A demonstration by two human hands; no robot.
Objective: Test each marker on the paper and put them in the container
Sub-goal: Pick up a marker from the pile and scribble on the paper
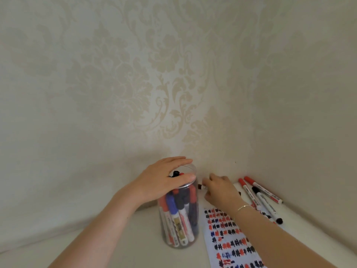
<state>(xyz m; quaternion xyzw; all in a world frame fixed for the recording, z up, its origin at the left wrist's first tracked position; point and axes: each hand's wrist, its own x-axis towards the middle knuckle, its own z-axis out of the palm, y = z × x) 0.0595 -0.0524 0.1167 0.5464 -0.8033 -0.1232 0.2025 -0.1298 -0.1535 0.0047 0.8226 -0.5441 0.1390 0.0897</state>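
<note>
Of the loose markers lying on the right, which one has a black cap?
The marker nearest the person: its cap and end are black. The two red-capped markers lie beyond and beside it, near the wall. The right hand hides part of them.

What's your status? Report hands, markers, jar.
Left hand grips jar at rim. Right hand pinches a marker beside it. Loose markers lie right of paper. Nothing blocking.
</note>
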